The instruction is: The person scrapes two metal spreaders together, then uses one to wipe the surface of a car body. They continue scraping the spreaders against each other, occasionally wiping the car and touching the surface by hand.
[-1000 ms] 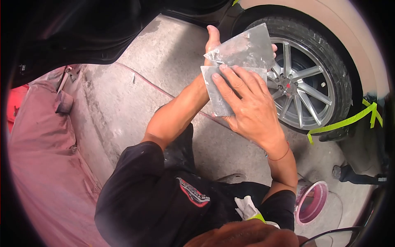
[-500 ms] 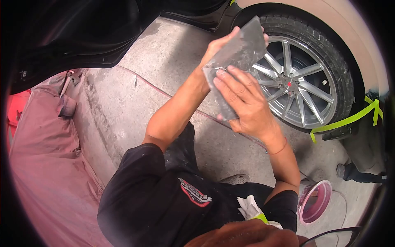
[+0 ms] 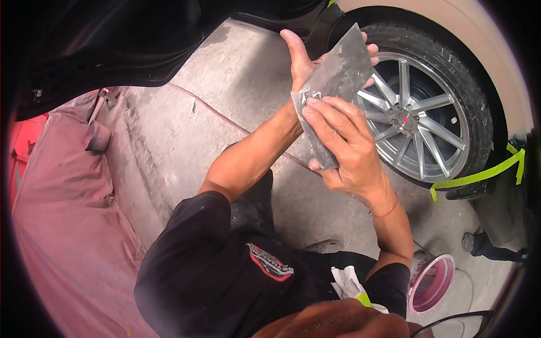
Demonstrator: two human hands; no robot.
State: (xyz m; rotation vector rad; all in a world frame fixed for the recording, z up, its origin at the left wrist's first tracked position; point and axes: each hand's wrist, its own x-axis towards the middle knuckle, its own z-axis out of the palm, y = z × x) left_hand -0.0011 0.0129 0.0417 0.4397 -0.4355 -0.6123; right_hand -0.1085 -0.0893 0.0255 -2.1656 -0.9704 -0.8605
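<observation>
A flat grey plate point(image 3: 341, 65) with smears on its face rests on my left hand point(image 3: 301, 63). My left thumb stands up away from the plate, and the fingertips show past its far right edge. My right hand point(image 3: 352, 143) grips a thin grey putty spreader point(image 3: 316, 135), fingers flat on top and thumb at the lower edge. The spreader's upper edge meets the plate's lower part. Small whitish lumps of paste point(image 3: 310, 97) lie along that line, by my right fingertips.
A car wheel point(image 3: 406, 118) stands just beyond my hands, under a beige fender point(image 3: 484, 28). Yellow-green tape point(image 3: 479, 176) hangs beside the tyre. An open black door point(image 3: 112, 50) is at upper left. Pinkish sheeting point(image 3: 67, 186), a hose point(image 3: 211, 108) and a pink-rimmed bucket point(image 3: 448, 276) are around me.
My left thumb has lifted off the plate's edge and now points up. More whitish paste shows at the spreader's edge. Both hands appear slightly further right in view.
</observation>
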